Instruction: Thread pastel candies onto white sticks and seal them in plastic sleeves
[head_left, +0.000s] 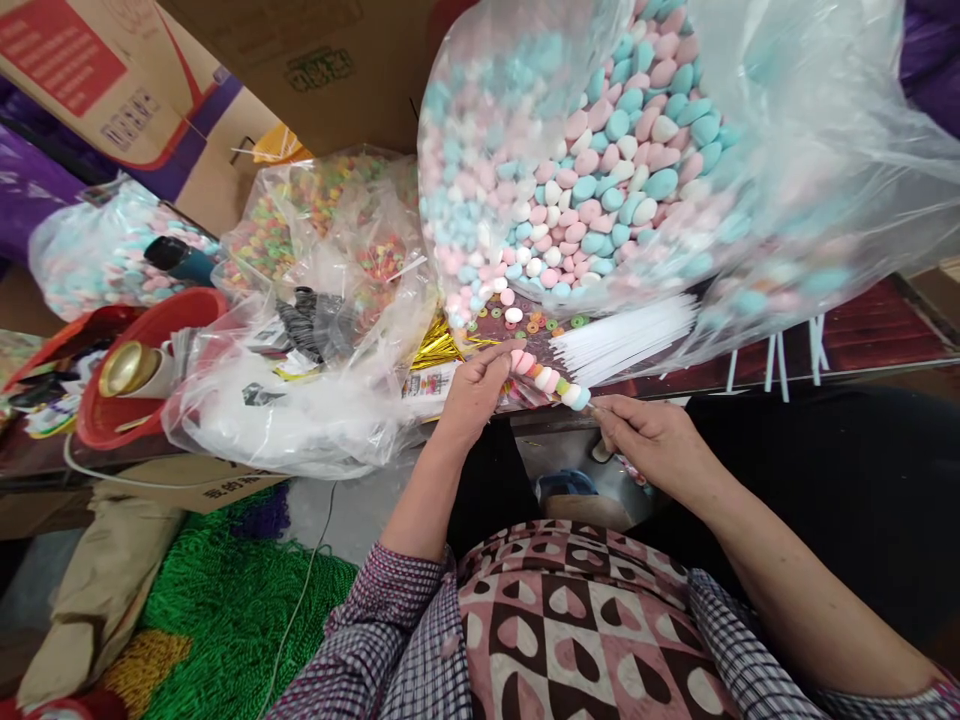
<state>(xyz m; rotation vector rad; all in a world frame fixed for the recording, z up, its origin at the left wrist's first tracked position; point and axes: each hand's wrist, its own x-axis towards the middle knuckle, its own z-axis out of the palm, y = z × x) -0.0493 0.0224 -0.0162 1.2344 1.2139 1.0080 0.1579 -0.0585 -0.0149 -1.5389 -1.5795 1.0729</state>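
Cluttered table [885,340], crinkly candy bags; both hands, left [472,390] and right [649,435], pinch a beaded candy skewer [551,382].

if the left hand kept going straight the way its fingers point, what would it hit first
Probably the loose candy rings on the table just past the left hand, then the big bag of pastel candies. Depth is hard to judge, so it might pass over the rings.
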